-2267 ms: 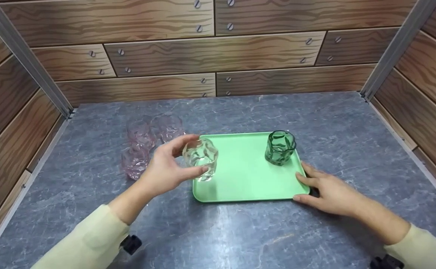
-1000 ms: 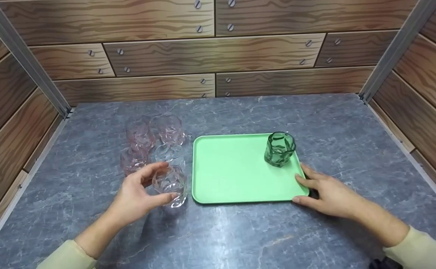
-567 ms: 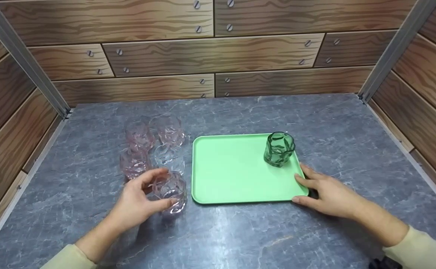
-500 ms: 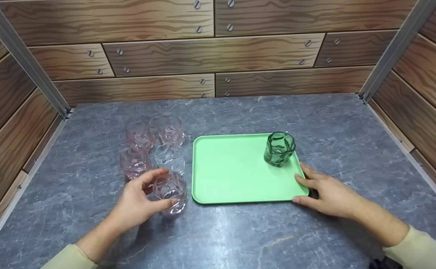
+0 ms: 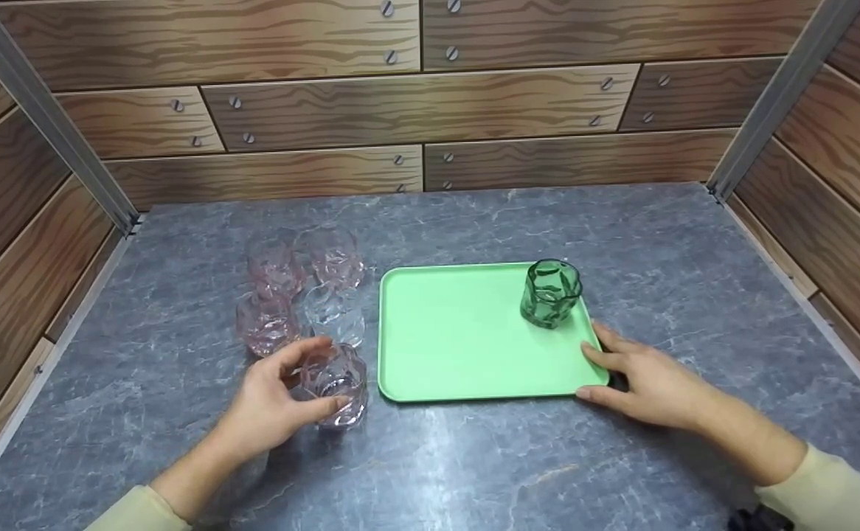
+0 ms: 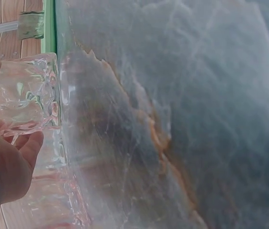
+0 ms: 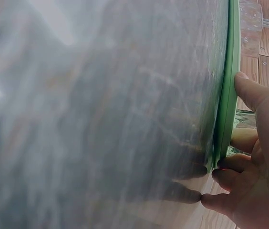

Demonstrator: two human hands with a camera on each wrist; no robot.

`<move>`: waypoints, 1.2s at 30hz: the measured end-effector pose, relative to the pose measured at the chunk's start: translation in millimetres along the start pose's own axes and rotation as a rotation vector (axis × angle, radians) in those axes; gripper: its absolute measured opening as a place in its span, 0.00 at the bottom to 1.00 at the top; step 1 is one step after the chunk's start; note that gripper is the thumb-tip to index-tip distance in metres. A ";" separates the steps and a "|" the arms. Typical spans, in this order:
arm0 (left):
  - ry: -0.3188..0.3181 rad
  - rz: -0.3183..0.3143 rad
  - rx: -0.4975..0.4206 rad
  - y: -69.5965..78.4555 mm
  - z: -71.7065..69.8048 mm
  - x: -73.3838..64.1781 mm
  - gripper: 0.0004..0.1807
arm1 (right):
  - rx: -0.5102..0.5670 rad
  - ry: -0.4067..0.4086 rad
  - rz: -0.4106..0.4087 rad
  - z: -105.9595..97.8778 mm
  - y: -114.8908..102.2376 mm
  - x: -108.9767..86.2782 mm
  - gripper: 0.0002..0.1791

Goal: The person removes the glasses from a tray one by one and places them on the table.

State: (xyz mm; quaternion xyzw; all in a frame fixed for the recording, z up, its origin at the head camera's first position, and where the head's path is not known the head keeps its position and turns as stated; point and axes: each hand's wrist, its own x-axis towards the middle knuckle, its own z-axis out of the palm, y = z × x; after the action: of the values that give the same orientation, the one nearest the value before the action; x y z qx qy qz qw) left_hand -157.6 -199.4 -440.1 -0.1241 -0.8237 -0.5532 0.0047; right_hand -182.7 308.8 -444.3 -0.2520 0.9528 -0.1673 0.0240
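My left hand (image 5: 264, 402) holds a clear faceted drinking glass (image 5: 345, 375) upright at the table, just left of the tray's near corner, thumb on its near side and fingers behind. In the left wrist view the glass's base (image 6: 56, 90) is right at the tabletop. My right hand (image 5: 655, 387) grips the near right corner of the light green tray (image 5: 459, 339), thumb along the front edge and fingers at the right side. A dark green glass (image 5: 550, 295) stands upright at the tray's right side.
Another clear glass (image 5: 334, 316) stands directly behind the held one. Several pinkish glasses, such as the nearest pink glass (image 5: 266, 324), stand close together left of the tray. Wood-patterned walls (image 5: 430, 110) enclose the grey marbled table (image 5: 474, 464) at back and sides.
My left hand has carried the clear glass from over the tray's left side leftward and nearer to me, then lowered it to the table. My right hand has stayed at the tray corner.
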 end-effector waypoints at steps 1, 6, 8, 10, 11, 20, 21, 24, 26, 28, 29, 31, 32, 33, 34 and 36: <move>-0.001 0.002 -0.002 -0.2 0.0 0.0 0.43 | 0.001 -0.001 -0.001 0.0 0.1 0.0 0.46; 0.000 -0.013 -0.002 -0.9 -0.3 0.2 0.44 | 0.000 -0.012 0.005 -0.2 0.0 0.9 0.47; 0.004 -0.018 0.004 -1.3 -0.4 0.1 0.44 | 0.001 -0.012 0.004 -0.1 0.2 1.2 0.46; 0.006 -0.017 0.011 -1.6 -0.5 -0.2 0.44 | 0.002 -0.007 0.000 -0.1 0.4 1.3 0.46; 0.007 -0.015 0.012 -1.8 -0.5 -0.3 0.43 | 0.002 -0.005 -0.003 -0.1 0.5 1.4 0.46; 0.004 -0.016 0.009 -1.7 -0.2 -0.9 0.43 | 0.009 -0.003 -0.003 -0.1 0.5 1.1 0.46; 0.004 -0.017 0.010 -1.4 -0.1 -1.0 0.43 | 0.009 -0.004 -0.001 0.0 0.5 1.1 0.46; 0.006 -0.016 0.011 -0.7 0.1 -1.3 0.43 | 0.006 -0.004 0.002 0.1 0.7 1.0 0.46; 0.008 -0.012 0.009 -0.6 0.3 -1.2 0.43 | 0.004 -0.004 0.003 0.1 0.9 0.9 0.46; 0.009 -0.010 0.011 -0.6 0.5 -1.0 0.43 | 0.002 -0.004 0.003 0.2 1.0 0.7 0.46; 0.009 -0.009 0.010 -0.5 0.6 -0.9 0.43 | 0.002 -0.005 0.004 0.2 1.1 0.7 0.46; 0.009 -0.006 0.009 -0.5 0.8 -0.8 0.43 | 0.001 -0.005 0.005 0.1 1.1 0.6 0.46; 0.009 -0.004 0.007 -0.6 0.9 -0.9 0.43 | 0.000 -0.005 0.005 0.1 1.0 0.6 0.46; 0.009 -0.004 0.006 -0.7 0.9 -0.9 0.43 | -0.001 -0.005 0.005 0.1 1.0 0.7 0.46; 0.008 -0.003 0.004 -0.9 0.9 -1.0 0.43 | -0.002 -0.005 0.005 0.0 0.9 0.7 0.46; 0.008 -0.002 0.002 -1.3 0.8 -1.2 0.43 | -0.003 -0.006 0.006 -0.1 0.6 0.6 0.46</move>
State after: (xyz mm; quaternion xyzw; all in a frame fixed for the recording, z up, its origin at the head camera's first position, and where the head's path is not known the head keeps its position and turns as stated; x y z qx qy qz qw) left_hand -156.6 -199.4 -441.8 -0.1211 -0.8245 -0.5527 0.0078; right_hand -183.6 309.0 -444.4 -0.2496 0.9538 -0.1651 0.0270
